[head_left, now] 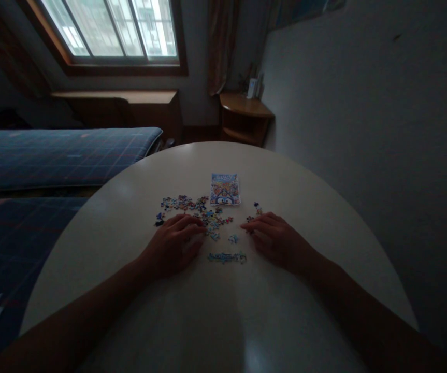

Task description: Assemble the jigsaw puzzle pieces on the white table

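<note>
Head view: nearest on the pale, smooth round table (207,321) lies a narrow strip of joined light-blue jigsaw pieces (227,257). Just beyond, one loose light-blue piece (233,239) lies between the hands. The left hand (176,241) curls at the near edge of a multicoloured heap of loose pieces (200,205); the right hand (272,235) rests by a small mixed-colour cluster (259,211). Fingers and shade hide whether either pinches anything; I cannot tell. Sorting seems the step in hand, and the next move probably calls for a light fingertip pick. Farther off, a colourful rectangular printed sheet (225,189) lies flat, its lettering too dim to read.
</note>
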{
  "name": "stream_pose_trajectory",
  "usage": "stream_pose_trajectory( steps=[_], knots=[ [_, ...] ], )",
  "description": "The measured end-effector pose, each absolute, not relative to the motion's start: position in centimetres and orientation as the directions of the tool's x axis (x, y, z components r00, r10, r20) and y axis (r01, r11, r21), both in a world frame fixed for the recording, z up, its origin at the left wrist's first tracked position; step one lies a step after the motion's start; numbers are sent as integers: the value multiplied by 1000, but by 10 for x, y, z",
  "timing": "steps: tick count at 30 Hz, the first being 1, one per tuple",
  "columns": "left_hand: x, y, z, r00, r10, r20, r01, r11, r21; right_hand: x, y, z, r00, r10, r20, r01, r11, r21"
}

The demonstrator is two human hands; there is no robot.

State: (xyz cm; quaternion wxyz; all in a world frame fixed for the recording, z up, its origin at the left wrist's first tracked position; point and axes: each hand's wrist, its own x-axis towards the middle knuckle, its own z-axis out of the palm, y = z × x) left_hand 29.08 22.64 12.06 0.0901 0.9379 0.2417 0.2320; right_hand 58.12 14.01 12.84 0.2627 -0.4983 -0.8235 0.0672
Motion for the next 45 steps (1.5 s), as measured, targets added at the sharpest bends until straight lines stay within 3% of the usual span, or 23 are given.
stream_pose_trajectory(
  steps=[7, 18, 24, 28, 34, 45],
  knots=[
    [288, 230, 114, 819, 437, 371, 373, -898, 234, 585, 143, 123, -493, 815, 305, 755, 575, -314],
    [288, 239, 110, 738, 511, 441, 456, -859, 232, 589, 148, 121, -397, 852, 340, 807, 501, -313],
    [302, 235, 112, 819, 407, 405, 342, -912, 224, 590, 154, 118, -340, 865, 369, 833, 459, -308],
    [309, 232, 113, 847, 405, 344, 354, -913, 204, 574, 146, 126, -413, 832, 371, 786, 531, -316],
    [304, 236, 110, 800, 423, 425, 391, -906, 164, 549, 132, 135, -504, 805, 312, 739, 589, -327],
    [300, 234, 112, 799, 453, 396, 417, -891, 180, 564, 137, 132, -471, 836, 282, 783, 543, -303]
  ],
)
